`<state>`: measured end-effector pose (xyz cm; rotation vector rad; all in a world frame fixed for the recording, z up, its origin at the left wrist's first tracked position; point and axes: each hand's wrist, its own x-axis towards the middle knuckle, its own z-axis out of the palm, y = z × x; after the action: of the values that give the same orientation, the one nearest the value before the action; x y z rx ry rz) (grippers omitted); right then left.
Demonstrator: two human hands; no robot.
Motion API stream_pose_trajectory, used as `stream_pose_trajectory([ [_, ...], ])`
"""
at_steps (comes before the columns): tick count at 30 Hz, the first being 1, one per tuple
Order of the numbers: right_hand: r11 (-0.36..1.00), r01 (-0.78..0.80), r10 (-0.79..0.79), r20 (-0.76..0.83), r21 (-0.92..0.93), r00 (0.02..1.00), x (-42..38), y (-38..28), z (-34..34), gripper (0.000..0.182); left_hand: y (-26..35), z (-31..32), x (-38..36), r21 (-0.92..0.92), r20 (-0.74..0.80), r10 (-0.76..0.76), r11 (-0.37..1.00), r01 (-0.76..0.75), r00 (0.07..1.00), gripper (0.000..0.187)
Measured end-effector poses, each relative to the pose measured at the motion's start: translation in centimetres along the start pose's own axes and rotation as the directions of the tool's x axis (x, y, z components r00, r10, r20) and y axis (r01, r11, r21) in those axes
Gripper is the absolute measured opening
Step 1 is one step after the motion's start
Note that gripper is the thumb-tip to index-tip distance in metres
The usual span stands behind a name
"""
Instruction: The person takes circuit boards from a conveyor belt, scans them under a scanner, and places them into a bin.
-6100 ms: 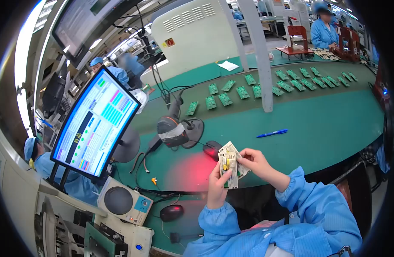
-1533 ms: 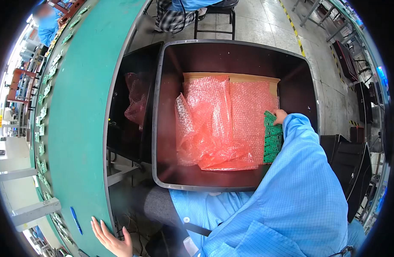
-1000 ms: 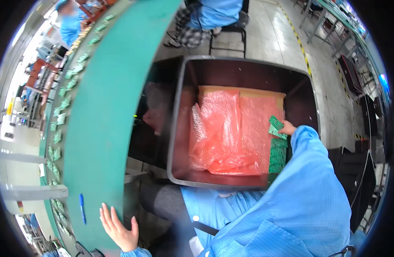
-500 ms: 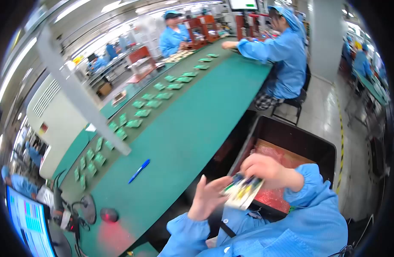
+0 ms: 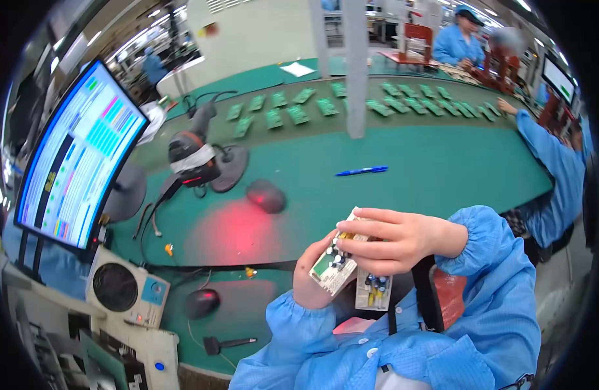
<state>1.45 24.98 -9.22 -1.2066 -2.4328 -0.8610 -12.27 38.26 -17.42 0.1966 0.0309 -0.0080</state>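
A pale circuit board (image 5: 327, 275) with dark and white cylindrical parts is tilted in front of my body. My left hand (image 5: 308, 278) grips its lower left side. The fingers of my right hand (image 5: 403, 239) close over the board's upper end. Below that palm hangs a second circuit board (image 5: 372, 299) with blue and yellow parts, its upper end hidden by my right hand.
A barcode scanner (image 5: 194, 159) on a stand casts red light near a black mouse (image 5: 266, 195). A blue pen (image 5: 361, 171) lies on the green table (image 5: 429, 185). Several green boards (image 5: 325, 106) line the back strip. A monitor (image 5: 78, 156) stands left; co-workers sit right.
The view has swung left toward the scanner and monitor. My left hand, open beside the boards before, now grips one. Two boards show apart now.
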Motion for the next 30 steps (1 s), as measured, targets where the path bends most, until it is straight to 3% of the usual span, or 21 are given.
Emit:
stream_pose_trajectory([
  [3, 1.000, 0.012, -0.011, 0.096, -0.008, 0.995, 1.0, 1.3, 1.7, 0.024, 0.8, -0.8, -0.7, -0.207, 0.061, 0.038, 0.978, -0.024, 0.997, 0.034],
  [6, 0.999, 0.031, -0.034, 0.114, 0.027, 0.993, 1.3, 2.4, 3.4, 0.032, 2.0, -1.3, -0.7, -0.160, -0.062, 0.117, 0.979, -0.125, 0.991, 0.034],
  [7, 1.000, 0.020, -0.020, 0.136, 0.001, 0.991, 1.2, 2.6, 3.9, 0.036, 2.6, -2.2, -0.6, -0.219, 0.004, 0.149, 0.965, -0.145, 0.989, 0.035],
  [10, 1.000, -0.008, 0.007, 0.102, 0.011, 0.995, 0.6, 3.2, 4.8, 0.036, 4.6, -2.9, -0.1, -0.236, 0.007, 0.259, 0.939, -0.250, 0.966, 0.037],
  [11, 0.999, -0.049, 0.049, 0.068, -0.007, 0.997, 0.4, 3.4, 5.0, 0.037, 5.3, -3.3, 0.3, -0.081, -0.012, 0.381, 0.921, -0.381, 0.924, 0.040],
  [12, 0.999, -0.037, 0.037, 0.055, 0.002, 0.998, 0.2, 3.7, 5.4, 0.037, 6.1, -3.6, 0.4, -0.074, -0.017, 0.397, 0.915, -0.398, 0.917, 0.040],
  [14, 0.969, -0.248, 0.247, 0.029, 0.008, 0.969, -0.7, 4.1, 6.2, 0.038, 7.8, -3.8, 0.3, 0.191, -0.040, 0.537, 0.832, -0.521, 0.843, 0.039],
  [15, 0.971, -0.237, 0.237, 0.017, 0.020, 0.971, -1.2, 4.3, 6.7, 0.038, 8.6, -4.1, 0.1, 0.187, -0.037, 0.550, 0.824, -0.535, 0.834, 0.037],
  [16, 0.945, -0.327, 0.327, 0.004, 0.016, 0.945, -1.8, 4.3, 7.3, 0.039, 9.2, -4.5, 0.0, 0.196, -0.042, 0.562, 0.815, -0.545, 0.826, 0.037],
  [19, 0.871, -0.488, 0.490, -0.027, 0.058, 0.871, -3.3, 4.0, 9.1, 0.041, 10.8, -5.3, 0.2, 0.488, -0.037, 0.695, 0.640, -0.594, 0.718, 0.035],
  [24, 0.716, -0.673, 0.687, -0.018, 0.185, 0.727, -5.2, 3.1, 11.5, 0.044, 12.6, -5.9, -0.1, 0.487, -0.049, 0.743, 0.601, -0.633, 0.667, 0.035],
  [30, 0.696, -0.688, 0.704, -0.004, 0.204, 0.710, -5.8, 3.1, 12.0, 0.041, 12.0, -5.9, -0.6, 0.492, -0.067, 0.749, 0.600, -0.631, 0.660, 0.037],
])
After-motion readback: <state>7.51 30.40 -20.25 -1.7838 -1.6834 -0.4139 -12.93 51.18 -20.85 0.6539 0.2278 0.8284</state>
